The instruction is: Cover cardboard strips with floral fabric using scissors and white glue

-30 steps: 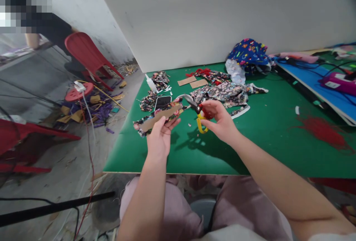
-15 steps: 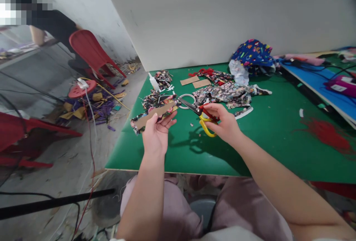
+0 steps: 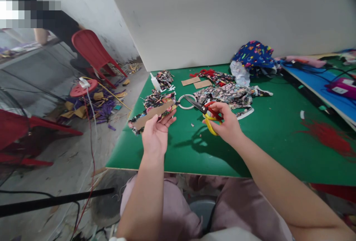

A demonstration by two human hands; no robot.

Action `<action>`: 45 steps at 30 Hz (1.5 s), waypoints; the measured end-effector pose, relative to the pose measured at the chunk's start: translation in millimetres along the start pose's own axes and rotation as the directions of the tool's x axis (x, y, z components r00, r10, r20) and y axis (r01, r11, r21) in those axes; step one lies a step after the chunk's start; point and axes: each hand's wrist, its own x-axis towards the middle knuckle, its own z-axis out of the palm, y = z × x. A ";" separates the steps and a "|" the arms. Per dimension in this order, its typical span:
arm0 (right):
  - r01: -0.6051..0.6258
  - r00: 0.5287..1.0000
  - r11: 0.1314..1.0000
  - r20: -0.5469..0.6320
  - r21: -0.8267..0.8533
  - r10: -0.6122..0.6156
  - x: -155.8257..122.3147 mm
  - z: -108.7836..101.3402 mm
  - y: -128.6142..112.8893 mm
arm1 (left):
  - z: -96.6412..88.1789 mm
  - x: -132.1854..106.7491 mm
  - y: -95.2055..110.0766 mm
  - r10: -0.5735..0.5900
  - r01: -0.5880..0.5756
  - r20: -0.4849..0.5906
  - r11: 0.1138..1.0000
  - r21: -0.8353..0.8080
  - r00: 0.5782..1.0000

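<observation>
My left hand (image 3: 157, 133) grips a strip of brown cardboard (image 3: 150, 118) together with floral fabric (image 3: 167, 113) that shows around its edges. Both are held above the left part of the green table. In my right hand (image 3: 225, 122) is a pair of scissors (image 3: 207, 113) with one red and one yellow handle, its blades pointing left, apart from the fabric. A pale ring (image 3: 187, 101) lies between the hands, near the blade tips. Behind it on the table is a heap of floral fabric (image 3: 222, 94).
Two cardboard pieces (image 3: 190, 81), a white glue bottle (image 3: 155, 82) and a blue patterned bundle (image 3: 254, 57) lie toward the back of the green table (image 3: 267, 148). Red threads (image 3: 330, 137) are at right. Beyond the left edge stand a red chair (image 3: 89, 48) and a person.
My right hand has drawn the scissors a little to the right, away from the fabric strip. My left hand stays nearly in place, with the strip slightly turned.
</observation>
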 end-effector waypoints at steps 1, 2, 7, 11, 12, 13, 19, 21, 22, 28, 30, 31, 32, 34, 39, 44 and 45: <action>0.006 1.000 1.000 0.002 -0.011 -0.006 0.5 -0.3 -1.1 | 0.0 -0.2 0.5 -0.001 0.001 0.004 1.000 0.002 1.000; 0.018 1.000 0.999 0.005 -0.037 -0.018 1.2 -0.6 -2.4 | -0.1 -0.4 1.0 0.000 0.000 0.009 1.000 0.000 1.000; 0.137 0.990 0.972 0.061 -0.191 -0.127 4.6 -1.9 -6.5 | -1.4 -0.7 4.2 0.009 -0.009 0.021 1.000 -0.010 1.000; 0.228 0.974 0.933 0.066 -0.278 -0.218 5.7 -2.7 -2.9 | -2.3 -1.0 5.8 0.010 -0.010 -0.001 1.000 0.015 1.000; 0.246 0.969 0.920 0.065 -0.305 -0.238 5.7 -2.9 -1.6 | -2.3 -1.2 6.1 0.009 -0.009 -0.006 1.000 0.018 1.000; 0.262 0.965 0.907 0.065 -0.330 -0.255 5.8 -3.0 -0.5 | -2.2 -1.5 6.3 0.007 -0.006 -0.011 1.000 0.018 1.000; 0.299 0.953 0.870 0.082 -0.393 -0.291 5.3 -3.1 1.4 | -1.1 -3.5 6.0 -0.001 0.001 -0.002 1.000 0.021 1.000; 0.306 0.951 0.864 0.095 -0.400 -0.293 4.7 -3.2 1.2 | -0.9 -3.8 5.2 -0.002 0.002 0.009 1.000 0.010 1.000; 0.312 0.949 0.860 0.101 -0.404 -0.297 4.4 -3.4 1.2 | -0.9 -3.8 4.7 -0.004 0.004 0.013 1.000 0.006 1.000; 0.351 0.935 0.832 0.116 -0.430 -0.334 3.7 -3.7 3.6 | -1.1 -3.0 2.8 -0.012 0.012 0.003 0.999 0.040 1.000; 0.354 0.934 0.827 0.123 -0.437 -0.335 3.9 -3.7 4.2 | -0.5 -3.4 2.6 -0.026 0.026 -0.003 0.999 0.040 1.000; 0.352 0.935 0.826 0.127 -0.440 -0.331 4.0 -3.7 4.3 | 0.0 -3.7 2.5 -0.037 0.037 0.003 0.999 0.030 0.999; 0.348 0.937 0.827 0.130 -0.442 -0.324 4.1 -3.7 4.3 | 0.7 -4.2 2.3 -0.051 0.051 0.013 0.999 0.013 0.999; 0.340 0.940 0.828 0.143 -0.446 -0.309 4.2 -3.8 4.3 | 2.2 -5.2 1.8 -0.081 0.082 0.030 0.996 -0.024 0.996; 0.360 0.933 0.813 0.159 -0.457 -0.324 3.9 -3.8 5.0 | 5.0 -5.9 -0.5 -0.126 0.126 0.010 0.990 -0.069 0.992; 0.381 0.924 0.796 0.155 -0.470 -0.351 3.8 -3.5 5.9 | 5.2 -4.8 -2.4 -0.141 0.139 -0.028 0.989 -0.054 0.990; 0.384 0.922 0.795 0.154 -0.470 -0.354 3.8 -3.4 6.2 | 5.1 -4.7 -2.6 -0.139 0.138 -0.024 0.989 -0.055 0.990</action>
